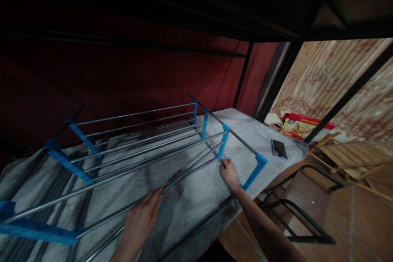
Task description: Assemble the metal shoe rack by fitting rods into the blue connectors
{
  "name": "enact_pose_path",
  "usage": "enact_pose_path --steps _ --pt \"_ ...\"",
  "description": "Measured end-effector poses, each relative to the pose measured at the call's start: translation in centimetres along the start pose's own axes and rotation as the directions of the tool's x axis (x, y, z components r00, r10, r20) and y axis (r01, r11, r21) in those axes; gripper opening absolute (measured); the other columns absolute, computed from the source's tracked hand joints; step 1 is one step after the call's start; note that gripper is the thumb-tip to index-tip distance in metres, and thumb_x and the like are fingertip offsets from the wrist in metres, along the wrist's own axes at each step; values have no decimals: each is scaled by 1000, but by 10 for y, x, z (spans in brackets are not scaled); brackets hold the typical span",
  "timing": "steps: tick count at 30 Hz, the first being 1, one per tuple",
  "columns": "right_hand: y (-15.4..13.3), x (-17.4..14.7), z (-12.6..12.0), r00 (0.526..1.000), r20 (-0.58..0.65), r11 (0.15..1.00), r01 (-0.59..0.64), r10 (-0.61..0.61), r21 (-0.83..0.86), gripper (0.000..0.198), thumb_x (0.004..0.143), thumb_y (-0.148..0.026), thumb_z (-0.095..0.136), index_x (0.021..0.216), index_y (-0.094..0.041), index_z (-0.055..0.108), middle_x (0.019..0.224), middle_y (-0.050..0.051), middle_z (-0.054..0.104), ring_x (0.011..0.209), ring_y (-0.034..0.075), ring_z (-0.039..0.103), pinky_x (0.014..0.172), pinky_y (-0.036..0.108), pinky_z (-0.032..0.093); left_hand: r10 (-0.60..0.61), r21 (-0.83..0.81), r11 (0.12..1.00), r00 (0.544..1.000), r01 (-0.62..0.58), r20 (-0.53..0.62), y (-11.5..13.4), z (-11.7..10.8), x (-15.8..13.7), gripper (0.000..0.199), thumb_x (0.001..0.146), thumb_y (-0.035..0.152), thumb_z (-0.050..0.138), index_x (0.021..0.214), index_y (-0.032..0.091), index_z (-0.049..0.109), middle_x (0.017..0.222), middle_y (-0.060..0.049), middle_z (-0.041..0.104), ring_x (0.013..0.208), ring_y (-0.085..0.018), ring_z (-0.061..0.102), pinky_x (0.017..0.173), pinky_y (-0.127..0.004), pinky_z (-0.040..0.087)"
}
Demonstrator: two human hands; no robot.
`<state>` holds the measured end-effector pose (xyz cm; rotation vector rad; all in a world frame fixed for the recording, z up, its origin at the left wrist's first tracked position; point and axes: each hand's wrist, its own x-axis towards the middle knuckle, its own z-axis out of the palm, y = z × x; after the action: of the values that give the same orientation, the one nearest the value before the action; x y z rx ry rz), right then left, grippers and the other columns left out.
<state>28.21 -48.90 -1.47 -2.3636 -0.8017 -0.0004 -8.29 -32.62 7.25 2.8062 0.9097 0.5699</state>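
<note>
A rack of grey metal rods and blue plastic brackets, partly put together, lies across a grey blanket point(181, 196). My left hand point(141, 217) is closed around a thin metal rod point(184, 175) that slants up to the right, with its far end near a blue bracket point(224, 141). Below that bracket, my right hand point(229, 173) is closed by the bracket's lower end, fingers pinched on a dark tube that they mostly cover. Another blue bracket point(256, 168) stands to the right of this hand. On the left, a long blue bracket point(39, 229) carries the rods' other ends.
Several loose dark tubes point(53, 196) lie at the left of the bed. A phone point(279, 149) rests near the blanket's right edge. Beyond are a black-framed chair point(307, 196), wooden slats point(353, 155) and a red and yellow box point(303, 126). A black frame point(244, 75) surrounds the bed.
</note>
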Motion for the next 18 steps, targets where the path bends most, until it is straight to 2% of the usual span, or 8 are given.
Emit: enact_pose_path --steps 8,12,18 --pt "-7 -3 -7 998 40 999 -38 39 -2 52 89 -17 45 136 -14 67 121 13 66 113 22 63 102 26 45 65 83 995 997 -62 -36 5 -16 11 42 105 30 35 125 20 70 112 -9 79 93 -23 77 81 -34 62" --pt "-8 -3 -9 998 43 999 -38 38 -12 52 90 -19 42 136 -13 66 122 15 65 115 25 63 103 30 46 73 139 988 997 -68 -36 8 -21 20 40 101 18 37 125 19 69 109 -9 78 94 -25 76 85 -38 60" --pt "3 -5 -12 994 105 1000 27 -25 -14 56 92 -32 38 137 -14 66 123 21 63 118 30 64 105 35 47 21 178 984 999 -25 25 21 -30 28 50 92 0 35 128 16 66 113 -12 74 100 -27 73 91 -40 57"
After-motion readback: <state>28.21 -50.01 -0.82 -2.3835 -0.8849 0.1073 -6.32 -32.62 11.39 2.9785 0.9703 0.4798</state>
